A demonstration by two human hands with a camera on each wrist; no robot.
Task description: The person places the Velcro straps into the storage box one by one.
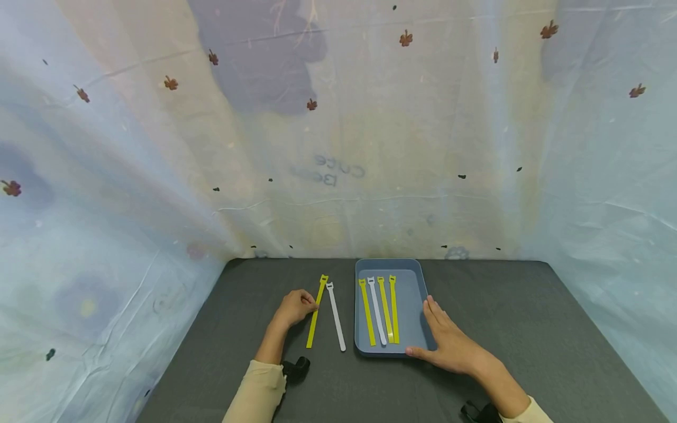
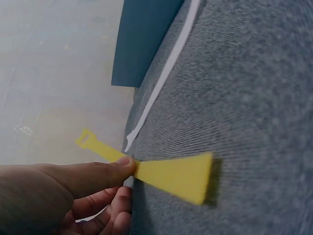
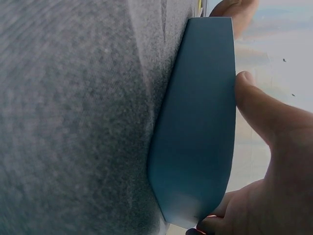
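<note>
In the head view my left hand (image 1: 298, 306) pinches a yellow hook-and-loop cable tie (image 1: 312, 329) around its middle, between thumb and fingers. In the left wrist view that yellow tie (image 2: 181, 174) slants past the fingertips, its slotted head on the far side. A white cable tie (image 1: 337, 320) lies just right of it on the table. The blue-grey tray (image 1: 412, 346) holds three yellow ties (image 1: 367, 311) and a white one (image 1: 376, 311), side by side lengthwise. My right hand (image 1: 455, 343) rests against the tray's near right corner, thumb on the front rim, fingers extended along the right side.
A dark grey cloth covers the table (image 1: 508, 311). Behind and on both sides hangs a pale printed sheet (image 1: 381, 141) with small leaf marks. Black wrist straps (image 1: 296, 370) sit at both cuffs.
</note>
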